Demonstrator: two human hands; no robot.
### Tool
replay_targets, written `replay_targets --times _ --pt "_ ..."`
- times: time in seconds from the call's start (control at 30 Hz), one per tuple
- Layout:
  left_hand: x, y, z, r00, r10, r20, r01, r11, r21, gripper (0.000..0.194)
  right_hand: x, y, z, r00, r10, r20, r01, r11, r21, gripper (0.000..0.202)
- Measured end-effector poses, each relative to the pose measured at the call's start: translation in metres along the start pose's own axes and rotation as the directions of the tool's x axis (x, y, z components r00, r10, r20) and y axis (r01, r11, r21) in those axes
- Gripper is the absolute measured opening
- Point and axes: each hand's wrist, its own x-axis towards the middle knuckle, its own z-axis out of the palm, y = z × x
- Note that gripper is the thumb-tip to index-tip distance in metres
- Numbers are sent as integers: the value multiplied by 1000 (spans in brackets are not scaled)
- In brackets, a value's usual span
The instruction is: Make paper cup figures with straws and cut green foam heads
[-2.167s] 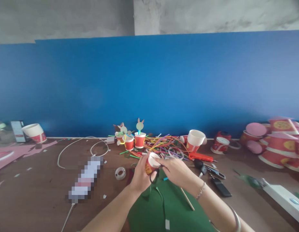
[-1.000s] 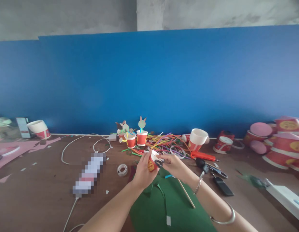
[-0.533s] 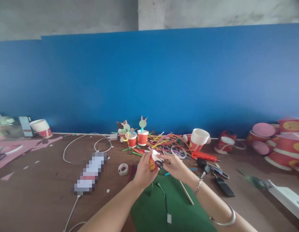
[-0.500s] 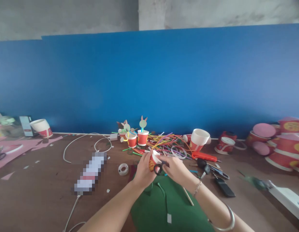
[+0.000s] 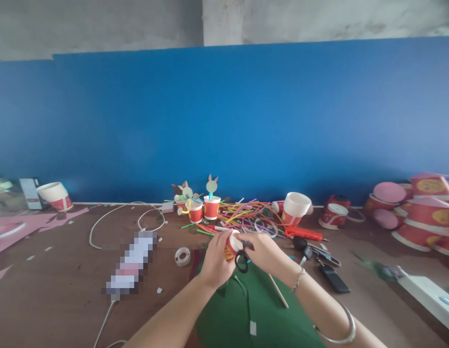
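On the brown tabletop (image 5: 57,299), a tilted red-and-white cup (image 5: 55,197) stands well to the left of the green sheet (image 5: 261,314) and beyond it. Nearer the sheet, also on its left, a pixelated object (image 5: 132,263) lies with white cables at both ends, and a roll of tape (image 5: 182,256) rests just beside the sheet's far left corner. Beyond the sheet stands a small red cup bearing a rabbit-eared paper figure (image 5: 212,186). Above the sheet's far edge, the left hand (image 5: 216,263) has its fingers wrapped around a red paper cup (image 5: 230,250), held tilted. At that cup's right, the right hand (image 5: 262,251) has its fingers pinching black scissors (image 5: 247,245), one loop hanging down; their blades cannot be made out. Under this arm, a wooden stick (image 5: 278,291) lies on the sheet. To the right of the sheet are an orange-handled tool (image 5: 305,233), some keys (image 5: 307,250) and, well apart, stacked red cups (image 5: 422,217).
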Motion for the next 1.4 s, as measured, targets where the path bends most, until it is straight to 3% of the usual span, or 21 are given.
replay_targets --times 0.2,0.5,0.6,0.67,0.73,0.8,0.87,0.93,1.0,1.1,1.17,1.3,1.4 --pt "0 -4 2 997 66 -33 -61 989 138 50 0 1 0 995 -88 38 71 940 333 46" --pt "3 3 0 990 88 -109 -57 963 264 58 -1 -6 2 981 -50 190 -87 755 650 25" --pt "2 4 -2 990 92 -102 -61 960 273 61 -3 -12 -1 959 62 275 -255 612 749 20" --pt "2 4 -2 991 80 -103 -48 959 278 63 -3 -15 -3 921 153 357 -386 469 795 14" --pt "2 3 -2 992 63 -110 -30 959 281 62 -2 -16 -2 890 212 403 -456 387 801 12" --pt "3 2 -2 992 52 -113 -18 960 280 60 -1 -16 -1 901 213 378 -433 445 784 14" --pt "3 1 -1 992 49 -119 -14 960 281 57 -1 -15 1 950 134 283 -302 631 714 20" --pt "3 -1 -2 992 51 -117 -18 964 266 56 -3 -16 1 988 23 152 -102 838 536 31" --pt "3 -2 -4 993 68 -101 -43 972 229 57 -7 -17 0 998 -45 50 30 962 271 42" --pt "3 -4 -5 995 43 -93 -24 981 192 57 -11 -20 -2 999 -46 30 47 997 -61 53" --pt "3 -5 -4 992 -25 -127 48 982 185 55 -13 -21 -3 998 -29 52 38 983 -181 54" --pt "5 -10 0 958 -173 -228 208 968 138 52 -13 -21 -6 998 59 -7 -59 962 -266 54" --pt "6 -13 0 896 -342 -285 369 928 46 56 -9 -16 -6 988 144 -53 -153 941 -303 58"
